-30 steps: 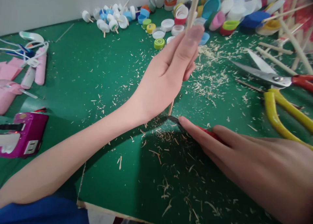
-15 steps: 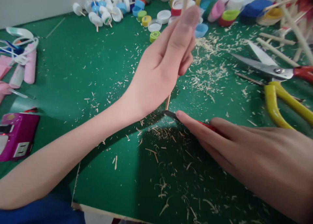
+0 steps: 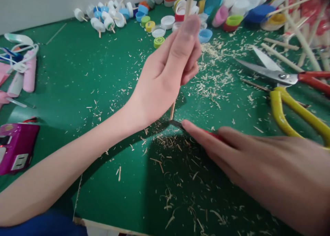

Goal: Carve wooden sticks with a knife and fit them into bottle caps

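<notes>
My left hand (image 3: 170, 60) is closed around a thin wooden stick (image 3: 189, 3), which slants upward past the thumb. The stick's lower end shows below the hand, close to the green tabletop. In my right hand (image 3: 247, 157) is a knife (image 3: 176, 124) with a dark blade and a red handle, mostly covered by the fingers. My right index finger lies along the blade. The blade's tip meets the stick's lower end. Curled wood shavings (image 3: 168, 139) lie under and around the blade.
Red-handled scissors (image 3: 283, 76) and a yellow-handled tool (image 3: 279, 105) lie at the right, near a pile of sticks (image 3: 301, 40). Bottle caps (image 3: 167, 22) line the back. At the left are a purple box (image 3: 19, 145) and a pink glue gun (image 3: 29, 71).
The whole view has shifted slightly, so things appear a little further left and lower. Both hands keep nearly the same pose, with the blade still at the stick's lower end.
</notes>
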Demonstrator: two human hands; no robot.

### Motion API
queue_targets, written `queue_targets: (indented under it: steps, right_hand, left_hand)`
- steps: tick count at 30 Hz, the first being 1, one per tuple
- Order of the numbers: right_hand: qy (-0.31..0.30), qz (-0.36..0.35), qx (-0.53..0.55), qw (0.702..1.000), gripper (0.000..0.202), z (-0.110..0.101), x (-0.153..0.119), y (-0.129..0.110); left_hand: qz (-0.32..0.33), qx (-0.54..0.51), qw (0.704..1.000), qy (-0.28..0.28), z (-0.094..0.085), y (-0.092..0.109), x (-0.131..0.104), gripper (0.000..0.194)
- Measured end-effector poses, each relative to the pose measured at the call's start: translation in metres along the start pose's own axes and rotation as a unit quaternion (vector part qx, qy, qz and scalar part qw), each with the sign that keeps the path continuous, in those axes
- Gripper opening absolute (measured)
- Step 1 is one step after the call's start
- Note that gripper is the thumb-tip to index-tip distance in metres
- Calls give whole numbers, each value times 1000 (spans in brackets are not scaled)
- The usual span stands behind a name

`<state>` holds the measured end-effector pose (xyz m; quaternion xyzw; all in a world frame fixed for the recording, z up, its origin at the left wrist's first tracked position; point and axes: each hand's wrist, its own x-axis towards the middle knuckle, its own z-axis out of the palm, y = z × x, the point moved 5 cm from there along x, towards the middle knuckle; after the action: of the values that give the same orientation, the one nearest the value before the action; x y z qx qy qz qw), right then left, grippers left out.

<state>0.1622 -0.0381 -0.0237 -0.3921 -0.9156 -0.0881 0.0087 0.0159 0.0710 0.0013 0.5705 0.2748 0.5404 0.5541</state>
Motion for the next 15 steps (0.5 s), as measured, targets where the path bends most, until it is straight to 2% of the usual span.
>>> queue_targets:
  steps: [3,6,9,15]
  right_hand:
    - [30,-17,25,999,88,-4,1,1]
    - [56,-8,-9,998,84,-9,4,8]
    - [38,-26,-21,999,80,-10,6,12]
    - [31,-34,19,999,79,-6,5,6]
  left_hand:
    - [-6,15,1000,12,-1,-2,0,42]
    - [-20,27,999,10,-1,-3,2,47]
    - [-16,19,1000,7,-2,-1,5,47]
    - [-26,10,1000,10,-2,-2,3,44]
